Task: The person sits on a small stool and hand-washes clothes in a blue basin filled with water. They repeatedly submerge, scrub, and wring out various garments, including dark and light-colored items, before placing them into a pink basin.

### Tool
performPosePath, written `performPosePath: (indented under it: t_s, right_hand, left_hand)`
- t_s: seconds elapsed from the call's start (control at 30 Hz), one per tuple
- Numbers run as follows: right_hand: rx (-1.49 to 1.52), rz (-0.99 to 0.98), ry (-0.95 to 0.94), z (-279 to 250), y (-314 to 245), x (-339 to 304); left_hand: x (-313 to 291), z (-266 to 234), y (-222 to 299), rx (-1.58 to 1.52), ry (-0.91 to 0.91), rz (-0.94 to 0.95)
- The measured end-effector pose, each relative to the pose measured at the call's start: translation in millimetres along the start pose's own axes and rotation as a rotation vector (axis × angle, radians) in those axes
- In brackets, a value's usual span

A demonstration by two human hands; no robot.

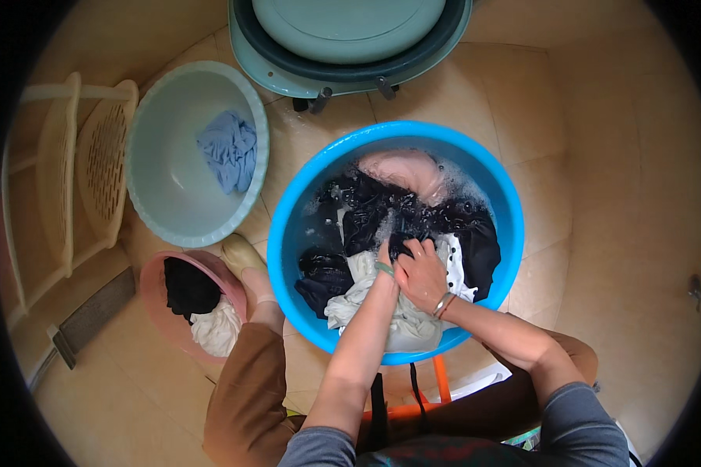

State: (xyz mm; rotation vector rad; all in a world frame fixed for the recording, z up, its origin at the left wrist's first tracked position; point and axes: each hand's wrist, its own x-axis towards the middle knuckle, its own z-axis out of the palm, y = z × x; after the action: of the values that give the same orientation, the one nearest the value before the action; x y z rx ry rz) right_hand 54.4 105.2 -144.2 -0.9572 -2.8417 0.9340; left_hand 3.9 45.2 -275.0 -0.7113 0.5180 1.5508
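Both my hands are in a round blue basin (514, 233) of soapy water and wet laundry. My right hand (422, 274), with bracelets at the wrist, has its fingers bent over a black garment (366, 226) near the middle. Against it is my left hand (386, 257), a green bangle on its wrist; its fingers are hidden by the right hand and the cloth. White cloth (350, 302) lies beneath my wrists. A white piece with black dots (455, 268) is just right of my right hand. Pink cloth (405, 170) bulges up at the far side, among suds.
At the far left, a pale green basin (152, 191) holds a light blue cloth (230, 152). Below it, a tilted pink basin (154, 311) contains black and white clothes, beside my left foot (245, 261). A folded teal tub (350, 31) stands at the back; a cream rack (70, 179) is leftmost.
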Motion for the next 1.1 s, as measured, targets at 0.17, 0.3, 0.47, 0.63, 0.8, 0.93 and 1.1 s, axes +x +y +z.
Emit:
performPosePath:
  t_s: [0.17, 0.3, 0.47, 0.63, 0.8, 0.93, 1.1]
  right_hand:
    - [-0.106, 0.254, -0.029, 32, 10, 71]
    - [-0.188, 0.429, -0.193, 42, 55, 105]
    - [-0.155, -0.034, 0.046, 19, 10, 56]
    - [0.058, -0.002, -0.127, 5, -12, 5]
    - [-0.116, 0.345, -0.082, 48, 44, 90]
    - [-0.236, 0.313, -0.161, 43, 45, 111]
    - [-0.126, 0.007, -0.035, 13, 1, 36]
  left_hand:
    - [19, -7, -12, -0.161, -0.108, 0.255]
    - [9, 52, 5, 0.149, 0.525, 0.029]
    - [14, 3, 3, 0.105, 0.223, 0.052]
    - [-1, -20, 1, -0.015, -0.12, 0.083]
    - [-5, 28, -2, 0.315, 0.458, 0.144]
    - [8, 27, 4, 0.061, 0.473, 0.01]
    - [15, -17, 8, -0.044, -0.026, -0.01]
